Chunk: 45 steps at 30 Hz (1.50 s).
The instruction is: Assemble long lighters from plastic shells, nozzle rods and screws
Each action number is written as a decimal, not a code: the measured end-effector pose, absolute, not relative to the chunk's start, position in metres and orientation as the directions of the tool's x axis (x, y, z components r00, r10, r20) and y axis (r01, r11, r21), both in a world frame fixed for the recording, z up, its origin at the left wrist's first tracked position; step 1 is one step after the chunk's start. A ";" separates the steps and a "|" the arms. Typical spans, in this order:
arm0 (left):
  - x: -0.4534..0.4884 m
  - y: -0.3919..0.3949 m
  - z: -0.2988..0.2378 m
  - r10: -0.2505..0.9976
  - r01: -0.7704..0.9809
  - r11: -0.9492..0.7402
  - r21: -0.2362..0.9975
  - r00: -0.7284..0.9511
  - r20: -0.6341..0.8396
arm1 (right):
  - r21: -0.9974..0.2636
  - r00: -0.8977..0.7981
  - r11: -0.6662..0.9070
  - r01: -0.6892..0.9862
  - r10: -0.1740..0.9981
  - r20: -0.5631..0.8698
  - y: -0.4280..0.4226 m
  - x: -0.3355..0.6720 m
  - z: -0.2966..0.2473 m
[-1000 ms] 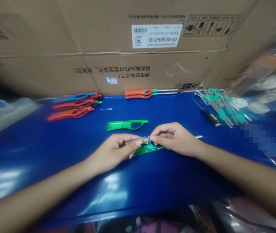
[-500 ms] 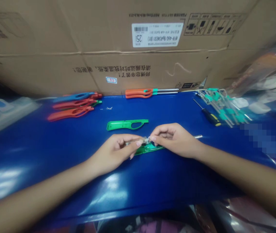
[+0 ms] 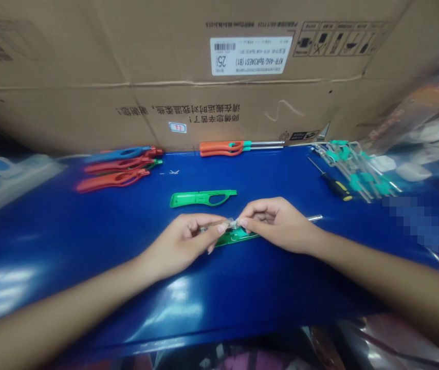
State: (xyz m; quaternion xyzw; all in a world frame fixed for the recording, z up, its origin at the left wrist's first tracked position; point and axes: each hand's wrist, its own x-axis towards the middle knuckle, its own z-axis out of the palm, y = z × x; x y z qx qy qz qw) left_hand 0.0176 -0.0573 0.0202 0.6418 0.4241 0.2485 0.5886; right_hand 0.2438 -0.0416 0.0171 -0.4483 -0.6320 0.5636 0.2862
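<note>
My left hand [image 3: 188, 241] is closed round a clear plastic fuel tank [image 3: 214, 224] of a lighter, held between thumb and fingers. At the tank's right end, the fingertips of my right hand [image 3: 271, 223] pinch a small whitish part [image 3: 236, 223]; its exact shape is too small to tell. Below both hands lies a green lighter handle half [image 3: 238, 236], partly covered by them. A metal tube [image 3: 315, 218] sticks out beyond my right hand. Just behind the hands rests another green handle half [image 3: 192, 199], inner side up.
Red and blue lighter handles [image 3: 115, 180] are heaped at the back left. Two orange lighters [image 3: 221, 149] lie against the cardboard wall [image 3: 158, 61]. On the right are a screwdriver [image 3: 337, 186] and several metal tubes with teal fittings [image 3: 358, 172].
Both hands stay almost where they were, with the same grips on the tank and the small part. Nothing on the table has visibly moved.
</note>
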 end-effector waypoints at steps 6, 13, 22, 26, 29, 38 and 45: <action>0.017 -0.056 0.022 0.826 0.224 0.068 0.972 0.534 -0.181 | -0.982 -0.443 -0.050 0.181 0.887 -0.127 -0.040 0.245 0.016; 0.018 -0.055 0.023 0.824 0.233 0.078 0.969 0.533 -0.194 | -0.986 -0.418 -0.060 0.153 0.900 -0.120 -0.039 0.244 0.015; 0.018 -0.058 0.022 0.839 0.244 0.041 0.969 0.518 -0.166 | -0.970 -0.408 -0.033 0.242 0.903 -0.132 -0.042 0.242 0.016; 0.018 -0.058 0.021 0.838 0.238 0.035 0.971 0.523 -0.158 | -0.965 -0.407 -0.030 0.262 0.903 -0.138 -0.042 0.242 0.017; 0.018 -0.057 0.022 0.828 0.237 0.041 0.971 0.535 -0.165 | -0.974 -0.423 -0.021 0.226 0.898 -0.117 -0.042 0.244 0.017; 0.018 -0.058 0.025 0.819 0.280 0.045 0.959 0.539 -0.196 | -0.975 -0.414 -0.029 0.221 0.902 -0.121 -0.042 0.244 0.017; 0.017 -0.057 0.028 0.802 0.309 -0.003 0.951 0.569 -0.183 | -0.962 -0.457 0.014 0.273 0.882 -0.117 -0.043 0.246 0.017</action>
